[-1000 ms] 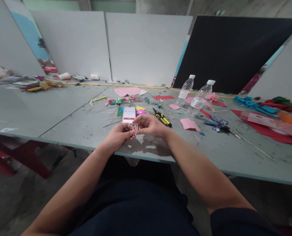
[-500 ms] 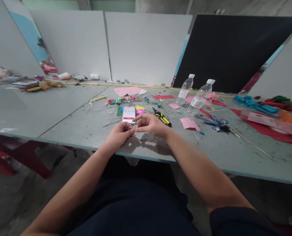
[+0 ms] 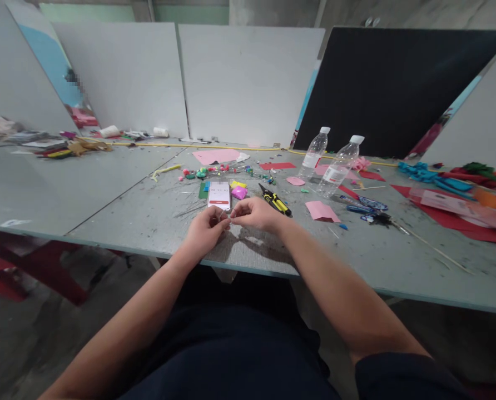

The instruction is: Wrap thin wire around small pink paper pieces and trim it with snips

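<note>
Close to the table's near edge, my left hand (image 3: 205, 229) and my right hand (image 3: 257, 214) meet with fingertips almost touching. Both are closed in a pinch on a thin, shiny piece of wire (image 3: 230, 216), mostly hidden by the fingers. Just beyond them lies a phone (image 3: 219, 194) with a timer on its lit screen. A bright pink packet (image 3: 239, 192) and a yellow piece (image 3: 238, 184) are beside the phone. Pliers with yellow and black handles (image 3: 275, 201) rest right of my right hand. Thin wires (image 3: 189, 210) lie left of the phone.
Two clear plastic bottles (image 3: 335, 169) stand to the right. Pink paper (image 3: 322, 211) lies in front of them. Small coloured beads or balls (image 3: 202, 173) are scattered behind the phone. Red sheets and ribbons (image 3: 448, 216) cover the far right. Upright boards (image 3: 252, 83) line the back.
My right hand's raised fingers have come down and curled in closer to my left. The wire loop that showed between the hands is now mostly covered.
</note>
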### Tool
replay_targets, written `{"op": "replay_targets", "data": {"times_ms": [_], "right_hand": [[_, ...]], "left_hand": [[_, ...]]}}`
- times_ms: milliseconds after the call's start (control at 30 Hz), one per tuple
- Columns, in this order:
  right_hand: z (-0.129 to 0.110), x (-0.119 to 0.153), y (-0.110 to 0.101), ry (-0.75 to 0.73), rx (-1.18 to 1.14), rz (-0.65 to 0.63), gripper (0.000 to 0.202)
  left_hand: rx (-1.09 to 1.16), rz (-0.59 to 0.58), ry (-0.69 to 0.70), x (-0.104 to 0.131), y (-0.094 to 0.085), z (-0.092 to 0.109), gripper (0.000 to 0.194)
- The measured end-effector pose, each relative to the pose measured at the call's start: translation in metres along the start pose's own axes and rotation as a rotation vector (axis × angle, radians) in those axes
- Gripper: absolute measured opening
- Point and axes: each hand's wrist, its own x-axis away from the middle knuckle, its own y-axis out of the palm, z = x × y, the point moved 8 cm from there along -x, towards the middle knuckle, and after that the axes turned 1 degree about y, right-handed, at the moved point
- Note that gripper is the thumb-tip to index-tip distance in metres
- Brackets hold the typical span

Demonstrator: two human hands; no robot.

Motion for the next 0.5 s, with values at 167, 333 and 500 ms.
{"op": "replay_targets", "data": {"times_ms": [167, 333, 500], "right_hand": [[-0.002, -0.001, -0.002, -0.055, 0.246, 0.040, 0.011], [-0.005, -0.001, -0.004, -0.155, 0.305, 0.067, 0.011], [-0.005, -0.001, -0.003, -0.145, 0.368, 0.126, 0.012]], "left_hand": [[0.009, 0.038, -0.020, -0.001, -0.004, -0.003, 0.016], [0.030, 0.055, 0.015, -0.003, -0.007, -0.008, 0.010], [-0.031, 0.058, 0.033, -0.002, -0.007, -0.010, 0.005]]}}
